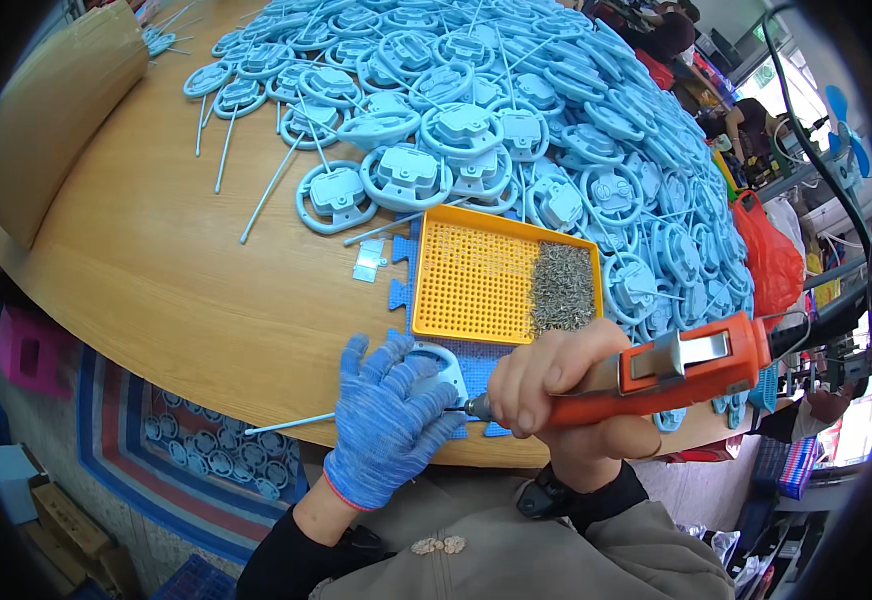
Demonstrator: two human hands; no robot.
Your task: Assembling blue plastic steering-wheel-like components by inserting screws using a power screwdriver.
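Observation:
My left hand, in a blue knitted glove, presses a light-blue plastic steering-wheel-shaped part down at the table's front edge, mostly hiding it. A thin light-blue rod sticks out leftward from under the glove. Bare, my right hand is wrapped round an orange electric screwdriver lying almost level. Its bit points left and meets the part beside my left fingers; the exact contact spot is covered. Just beyond both hands stands a yellow perforated tray with small metal screws heaped at its right end.
A large heap of similar light-blue parts fills the table's far side and right. Left of the tray lies a small clear plate. A cardboard sheet stands at the far left. A black cable hangs at the right, near a red bag.

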